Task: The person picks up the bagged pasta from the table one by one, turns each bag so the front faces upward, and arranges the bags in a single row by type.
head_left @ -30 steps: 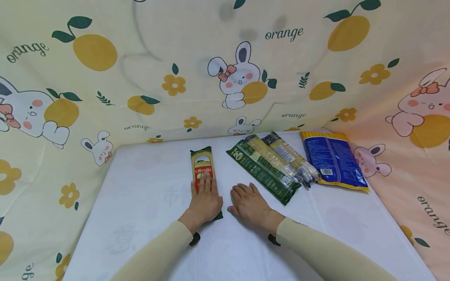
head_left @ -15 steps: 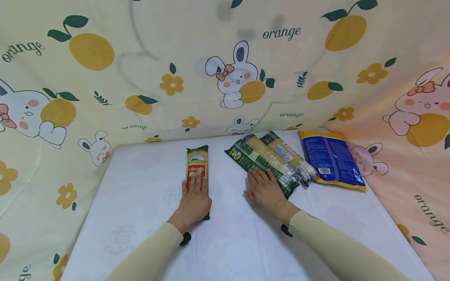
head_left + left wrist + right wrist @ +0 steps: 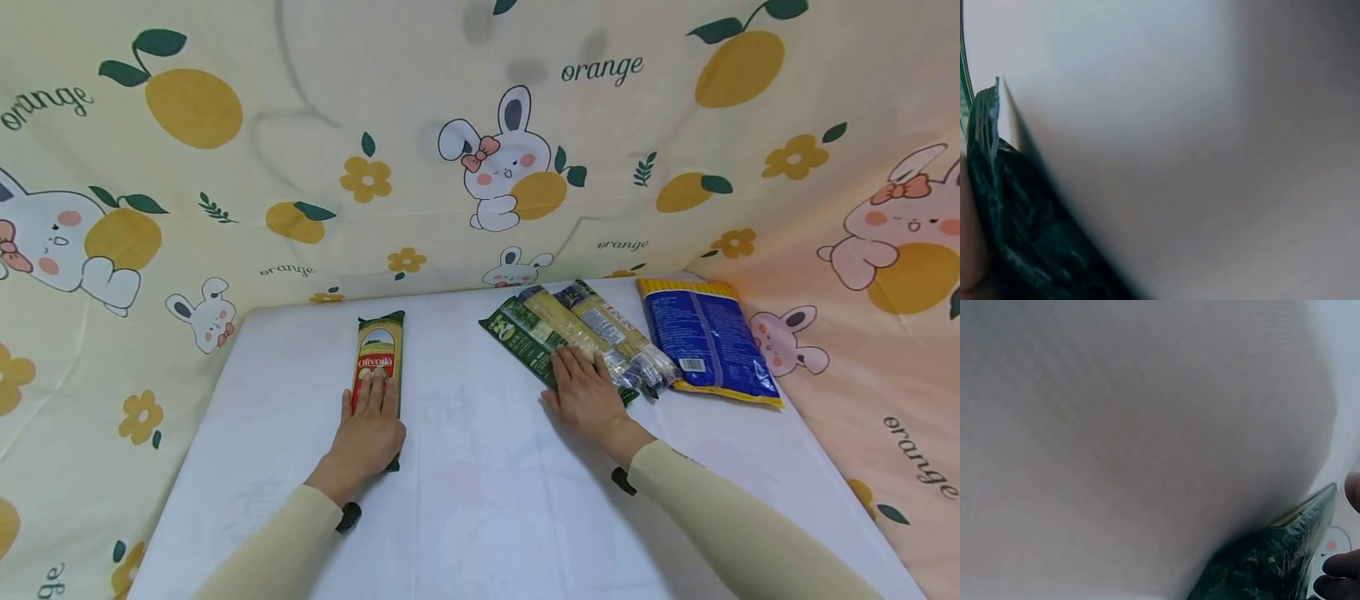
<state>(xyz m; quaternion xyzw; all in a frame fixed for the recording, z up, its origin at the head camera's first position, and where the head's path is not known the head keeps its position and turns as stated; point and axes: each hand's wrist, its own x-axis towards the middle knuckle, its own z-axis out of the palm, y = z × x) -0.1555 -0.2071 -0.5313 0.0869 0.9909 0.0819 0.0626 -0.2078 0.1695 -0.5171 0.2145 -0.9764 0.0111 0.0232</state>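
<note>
Two hands lay flat, fingers straight, each pressing a packet. Under the left hand [image 3: 369, 429] the Olivoila packet [image 3: 378, 360] ran lengthwise away from the person, with open bench [image 3: 465, 500] on both sides. The right hand [image 3: 588, 400] rested on the green packet [image 3: 525, 337], which slanted leftward and touched its neighbours.

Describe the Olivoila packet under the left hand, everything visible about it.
The Olivoila packet is a long, narrow, glossy plastic pack, dark green at its crimped ends, with a yellow arched panel and a red band bearing the brand name in white. It lies flat on the white table, running lengthwise away from the person, apart from the other packets. The left hand rests flat on its near half, fingers straight, hiding that part.
</note>
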